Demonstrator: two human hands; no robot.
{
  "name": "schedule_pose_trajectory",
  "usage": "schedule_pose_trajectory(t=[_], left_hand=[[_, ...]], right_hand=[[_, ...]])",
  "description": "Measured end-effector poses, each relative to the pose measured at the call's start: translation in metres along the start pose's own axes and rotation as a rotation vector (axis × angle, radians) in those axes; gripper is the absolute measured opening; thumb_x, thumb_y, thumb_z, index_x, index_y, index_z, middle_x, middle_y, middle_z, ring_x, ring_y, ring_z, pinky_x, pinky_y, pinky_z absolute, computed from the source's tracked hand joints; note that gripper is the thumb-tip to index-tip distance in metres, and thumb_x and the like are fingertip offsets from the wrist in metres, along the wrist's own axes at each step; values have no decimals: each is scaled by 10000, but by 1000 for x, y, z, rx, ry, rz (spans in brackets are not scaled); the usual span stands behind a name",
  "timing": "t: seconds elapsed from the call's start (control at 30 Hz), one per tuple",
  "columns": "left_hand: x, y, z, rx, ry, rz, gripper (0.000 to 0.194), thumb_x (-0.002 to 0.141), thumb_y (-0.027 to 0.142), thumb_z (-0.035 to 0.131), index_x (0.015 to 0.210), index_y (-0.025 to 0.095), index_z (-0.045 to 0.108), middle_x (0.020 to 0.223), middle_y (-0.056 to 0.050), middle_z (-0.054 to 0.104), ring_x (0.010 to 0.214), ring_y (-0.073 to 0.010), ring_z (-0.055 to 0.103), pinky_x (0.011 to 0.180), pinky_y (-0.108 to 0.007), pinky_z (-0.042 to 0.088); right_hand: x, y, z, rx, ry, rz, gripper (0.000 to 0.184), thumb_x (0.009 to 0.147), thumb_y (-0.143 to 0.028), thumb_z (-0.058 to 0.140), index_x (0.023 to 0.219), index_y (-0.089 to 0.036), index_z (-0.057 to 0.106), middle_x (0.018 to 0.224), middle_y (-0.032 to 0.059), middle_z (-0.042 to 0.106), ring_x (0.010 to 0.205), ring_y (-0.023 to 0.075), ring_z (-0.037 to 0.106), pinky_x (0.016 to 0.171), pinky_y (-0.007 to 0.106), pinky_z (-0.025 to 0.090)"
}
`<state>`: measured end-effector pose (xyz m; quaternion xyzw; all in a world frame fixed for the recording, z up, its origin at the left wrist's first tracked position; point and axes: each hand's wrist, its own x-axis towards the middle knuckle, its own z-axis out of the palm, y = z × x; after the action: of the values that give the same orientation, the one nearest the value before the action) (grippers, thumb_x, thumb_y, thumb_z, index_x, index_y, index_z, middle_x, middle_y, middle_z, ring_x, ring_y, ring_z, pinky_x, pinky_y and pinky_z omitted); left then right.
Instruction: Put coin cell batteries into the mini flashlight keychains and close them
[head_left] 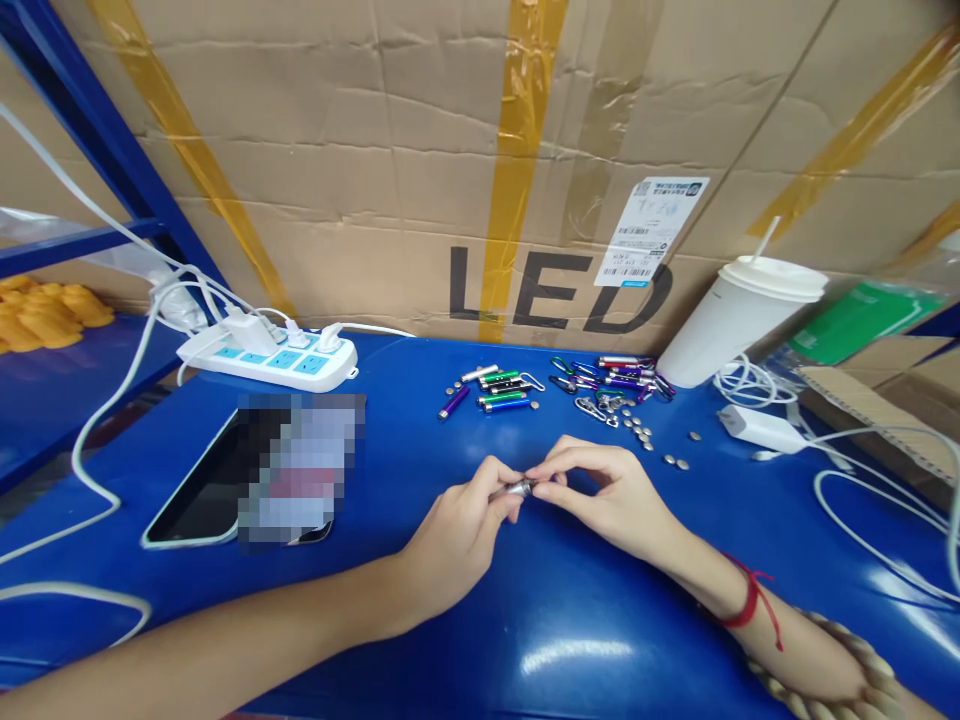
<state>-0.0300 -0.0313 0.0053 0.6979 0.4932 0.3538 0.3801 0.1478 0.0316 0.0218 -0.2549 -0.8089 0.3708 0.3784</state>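
Observation:
Low over the blue table [525, 620], my two hands meet at a small silver keychain flashlight [514, 490]. My left hand [461, 535] pinches its left end between thumb and fingers. My right hand [600, 495] grips the right end with its fingertips. Behind the hands lie several more small flashlights [499, 390] in purple, green, blue and silver, with a second cluster [622, 375] mixed with key clips. Several button cell batteries [645, 435] are scattered between them and my right hand.
A white lidded cup with a straw [739, 315] stands at the back right beside a white charger and cables [761, 428]. A white power strip [274, 358] sits back left, a phone [225, 480] lies front left. A large cardboard box [480, 160] walls off the back.

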Motion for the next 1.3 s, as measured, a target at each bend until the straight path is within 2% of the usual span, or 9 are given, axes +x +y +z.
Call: schedule_pose_trajectory(t=[0.13, 0.3, 0.4, 0.5, 0.7, 0.83, 1.0, 1.17, 1.3], left_hand=[[2, 2, -1, 32, -27, 5, 150, 915, 212, 321, 882, 203, 468, 731, 37, 519, 648, -102, 482, 632, -213, 345], [2, 3, -1, 80, -56, 25, 170, 911, 212, 320, 877, 204, 487, 720, 35, 525, 661, -107, 496, 640, -218, 344], [0, 2, -1, 54, -81, 3, 117, 904, 222, 331, 882, 203, 445, 671, 42, 506, 583, -105, 466, 569, -214, 321], [-2, 2, -1, 33, -114, 46, 92, 899, 209, 318, 836, 205, 385, 660, 36, 503, 548, -109, 457, 536, -212, 312], [-5, 4, 0, 113, -136, 92, 67, 878, 174, 322, 831, 210, 353, 769, -17, 613, 602, -149, 572, 549, -229, 369], [-5, 3, 1, 135, -104, 110, 76, 889, 168, 328, 837, 209, 366, 917, -44, 657, 734, -170, 635, 602, -238, 418], [-4, -2, 3, 150, -24, 122, 128, 916, 219, 367, 789, 208, 370, 943, -23, 662, 901, -176, 638, 684, -230, 438], [-3, -1, 3, 157, 1, 70, 113, 913, 256, 412, 814, 202, 423, 892, -5, 665, 771, -145, 639, 621, -213, 430], [-3, 2, 1, 122, 25, 31, 56, 895, 249, 458, 917, 203, 482, 901, 5, 671, 775, -138, 640, 640, -212, 448]], right_hand=[[0, 4, -2, 39, -44, -49, 24, 746, -158, 681, 737, -152, 703, 660, 25, 620, 604, 100, 563, 572, 219, 466], [2, 7, -3, 56, -76, -101, 71, 735, -183, 695, 667, -171, 710, 712, 27, 602, 641, 95, 568, 599, 218, 479], [3, 6, -2, 57, -71, -94, 122, 756, -198, 676, 640, -174, 706, 700, 18, 547, 599, 81, 540, 544, 209, 465], [2, 4, 0, 70, -96, -88, 151, 773, -195, 657, 630, -170, 694, 687, 16, 538, 589, 82, 542, 531, 212, 463], [0, -1, 1, 33, -119, -56, 221, 769, -278, 665, 583, -159, 676, 649, 15, 521, 556, 82, 511, 490, 205, 436], [-1, -2, 3, -7, -86, 13, 279, 741, -344, 687, 545, -148, 654, 622, 15, 513, 539, 81, 487, 467, 203, 407], [-2, -2, 6, -6, -69, 94, 356, 757, -355, 665, 497, -140, 550, 568, 4, 487, 519, 81, 452, 461, 202, 382], [0, -2, 6, -27, -60, 168, 387, 768, -409, 634, 506, -147, 523, 579, 12, 504, 529, 86, 460, 462, 197, 368], [0, -1, 7, -33, -50, 193, 384, 779, -416, 614, 522, -152, 505, 582, 10, 512, 529, 86, 469, 464, 191, 378]])
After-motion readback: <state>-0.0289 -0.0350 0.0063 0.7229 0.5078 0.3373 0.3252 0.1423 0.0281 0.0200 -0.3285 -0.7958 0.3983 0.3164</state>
